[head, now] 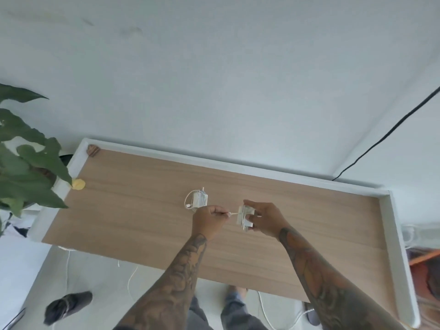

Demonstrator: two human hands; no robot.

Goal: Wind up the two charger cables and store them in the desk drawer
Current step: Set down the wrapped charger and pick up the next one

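Both forearms are bare and sleeveless in view, covered from wrist to elbow in dense dark tattoos of swirling, shaded figures. The left hand and right hand wear no gloves. Grey-blue trousers cover the legs below.

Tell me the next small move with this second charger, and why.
Probably tuck the short cable end pinched in the left hand under the wraps on the charger that the right hand holds. Little cable is left loose, and the first wound charger already lies on the desk.

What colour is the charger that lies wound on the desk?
White, both the brick and its cable: the wound charger on the wooden desk. The head view shows it.
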